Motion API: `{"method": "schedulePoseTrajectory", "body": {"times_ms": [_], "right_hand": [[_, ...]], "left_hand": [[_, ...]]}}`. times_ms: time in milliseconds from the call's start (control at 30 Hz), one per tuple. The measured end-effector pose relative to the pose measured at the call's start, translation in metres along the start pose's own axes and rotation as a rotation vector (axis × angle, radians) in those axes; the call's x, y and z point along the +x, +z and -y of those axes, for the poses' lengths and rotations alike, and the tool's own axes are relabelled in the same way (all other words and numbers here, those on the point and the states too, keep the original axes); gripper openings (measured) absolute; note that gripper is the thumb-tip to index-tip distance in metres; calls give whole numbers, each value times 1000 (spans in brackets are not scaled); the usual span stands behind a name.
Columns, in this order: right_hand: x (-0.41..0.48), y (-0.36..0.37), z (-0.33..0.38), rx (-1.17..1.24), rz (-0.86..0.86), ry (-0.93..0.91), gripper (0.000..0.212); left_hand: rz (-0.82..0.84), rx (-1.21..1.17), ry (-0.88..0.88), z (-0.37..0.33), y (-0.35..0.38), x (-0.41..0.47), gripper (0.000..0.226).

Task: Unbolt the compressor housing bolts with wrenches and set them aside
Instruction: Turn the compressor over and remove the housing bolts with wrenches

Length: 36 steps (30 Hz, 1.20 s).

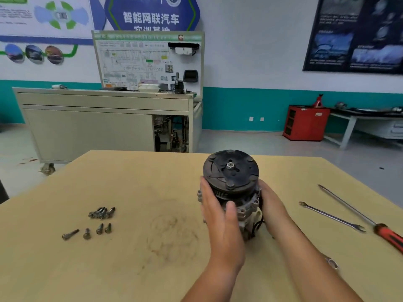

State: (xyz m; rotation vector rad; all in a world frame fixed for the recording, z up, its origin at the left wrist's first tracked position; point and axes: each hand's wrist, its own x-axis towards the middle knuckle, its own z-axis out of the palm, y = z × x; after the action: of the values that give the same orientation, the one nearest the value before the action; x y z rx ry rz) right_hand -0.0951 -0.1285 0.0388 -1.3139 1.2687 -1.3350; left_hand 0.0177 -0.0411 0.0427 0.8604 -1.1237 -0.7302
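Two groups of bolts (101, 213) lie lower left on the desk (152, 182), while the left hand (220, 216) and right hand (272, 210) clasp the upright compressor (231, 173) at centre-right, the right one's fingers apparently curled behind it.

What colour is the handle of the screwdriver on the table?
Red with black, seen best in the head view: the screwdriver handle.

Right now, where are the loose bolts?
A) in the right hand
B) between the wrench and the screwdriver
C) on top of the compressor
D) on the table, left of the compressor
D: the bolts lie in two small groups on the table, left of the compressor held between the left hand and right hand.
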Motion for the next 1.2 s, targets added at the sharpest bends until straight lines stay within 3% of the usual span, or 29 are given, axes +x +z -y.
{"method": "schedulePoseTrajectory", "body": {"times_ms": [100,200,333,433,533,600,667,733,967,1100,1200], "right_hand": [[-15,3,-1,9,-100,-57,32],[-37,4,6,-85,-153,-133,21],[-58,-13,11,-219,-157,-204,8],[-39,-25,26,-197,-260,-222,8],[-10,-16,46,-165,-95,-136,19],[2,-9,48,106,98,-1,27],[5,-8,45,322,180,69,27],[5,-9,42,370,191,68,27],[0,6,30,486,164,50,31],[-9,13,19,630,106,91,49],[-16,20,7,761,-9,127,40]], "left_hand": [[-17,-110,-71,-2,-3,18,77],[-29,-64,-128,1,-10,40,91],[-83,-136,-186,12,-26,59,53],[-246,-109,-229,23,-34,45,60],[-323,-125,-378,31,-22,20,58],[-319,-361,-488,29,-10,17,48],[-254,-604,-498,25,-4,22,44],[-219,-676,-443,22,-6,25,41],[-156,-487,-378,21,-30,32,37],[-65,-390,-402,11,-40,52,34],[8,-251,-398,5,-42,71,36]]}}
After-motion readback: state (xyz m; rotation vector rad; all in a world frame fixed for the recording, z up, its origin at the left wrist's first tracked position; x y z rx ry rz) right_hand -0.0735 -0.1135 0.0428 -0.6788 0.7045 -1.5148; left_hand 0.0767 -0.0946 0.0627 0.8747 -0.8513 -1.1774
